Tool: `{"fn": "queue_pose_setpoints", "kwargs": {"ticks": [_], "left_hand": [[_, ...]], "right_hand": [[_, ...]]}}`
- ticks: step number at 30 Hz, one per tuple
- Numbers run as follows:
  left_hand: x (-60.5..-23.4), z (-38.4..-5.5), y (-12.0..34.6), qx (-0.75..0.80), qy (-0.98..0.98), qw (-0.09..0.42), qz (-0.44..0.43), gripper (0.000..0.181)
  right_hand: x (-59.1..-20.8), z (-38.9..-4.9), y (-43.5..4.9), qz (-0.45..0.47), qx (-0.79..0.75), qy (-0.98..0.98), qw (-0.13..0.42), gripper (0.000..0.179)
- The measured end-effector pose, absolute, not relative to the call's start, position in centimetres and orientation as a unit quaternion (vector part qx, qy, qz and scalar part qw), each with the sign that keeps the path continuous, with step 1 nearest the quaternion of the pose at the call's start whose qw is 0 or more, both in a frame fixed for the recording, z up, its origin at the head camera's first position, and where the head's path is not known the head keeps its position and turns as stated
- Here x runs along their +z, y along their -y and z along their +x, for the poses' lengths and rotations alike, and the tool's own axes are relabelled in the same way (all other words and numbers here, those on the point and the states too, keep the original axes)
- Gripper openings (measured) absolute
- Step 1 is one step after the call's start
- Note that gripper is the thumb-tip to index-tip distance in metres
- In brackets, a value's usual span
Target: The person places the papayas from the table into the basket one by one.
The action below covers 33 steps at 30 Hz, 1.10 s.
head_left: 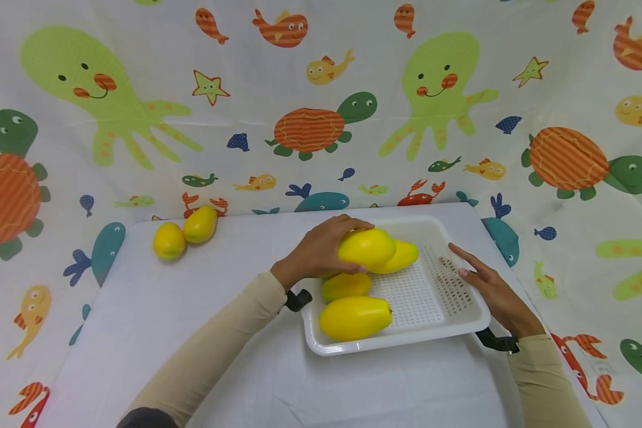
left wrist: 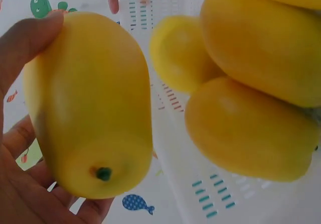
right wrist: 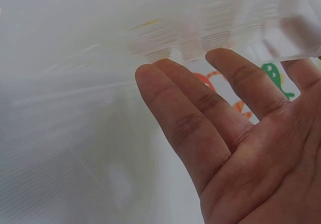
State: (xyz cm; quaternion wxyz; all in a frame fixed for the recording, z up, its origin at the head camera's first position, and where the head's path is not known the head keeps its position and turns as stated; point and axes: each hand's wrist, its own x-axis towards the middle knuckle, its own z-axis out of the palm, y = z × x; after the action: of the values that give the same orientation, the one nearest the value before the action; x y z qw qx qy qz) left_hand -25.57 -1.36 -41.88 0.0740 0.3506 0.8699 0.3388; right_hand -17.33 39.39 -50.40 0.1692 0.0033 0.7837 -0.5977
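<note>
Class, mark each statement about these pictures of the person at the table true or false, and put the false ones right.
1. The left hand grips a yellow fruit. True.
2. The right hand is at the right side of a basket. True.
3. The basket is green. False: it is white.
4. Both hands hold fruit. False: only the left does.
5. Two small yellow fruits lie on the table outside the basket. True.
6. Nothing lies in the basket. False: larger yellow fruits lie in it.
</note>
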Motion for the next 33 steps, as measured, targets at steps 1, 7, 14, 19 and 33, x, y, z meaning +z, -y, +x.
{"fn": "queue_pose_setpoints", "kwargs": {"ticks": [1, 7, 14, 19, 33], "left_hand": [[-41.9, -25.6, 1.0, 0.337, -0.87, 0.078, 0.352, 0.08], [-42.2, -25.5, -0.7, 0.328, -0.866, 0.095, 0.365, 0.082], [-42.1, -25.2, -2.6, 0.315, -0.861, 0.11, 0.383, 0.081], [-42.3, -25.2, -3.9, 0.307, -0.857, 0.121, 0.396, 0.081], [-43.4, -25.6, -6.4, 0.29, -0.849, 0.175, 0.407, 0.079]], "right_hand": [[-50.4, -17.3, -39.4, 0.005, -0.599, -0.783, 0.169, 0.062], [-50.4, -17.3, -39.3, 0.005, -0.601, -0.781, 0.168, 0.062], [-50.5, -17.3, -39.2, 0.009, -0.604, -0.779, 0.17, 0.062], [-50.5, -17.2, -39.2, 0.011, -0.602, -0.781, 0.168, 0.063], [-50.5, -17.3, -39.2, 0.022, -0.6, -0.78, 0.173, 0.063]]}}
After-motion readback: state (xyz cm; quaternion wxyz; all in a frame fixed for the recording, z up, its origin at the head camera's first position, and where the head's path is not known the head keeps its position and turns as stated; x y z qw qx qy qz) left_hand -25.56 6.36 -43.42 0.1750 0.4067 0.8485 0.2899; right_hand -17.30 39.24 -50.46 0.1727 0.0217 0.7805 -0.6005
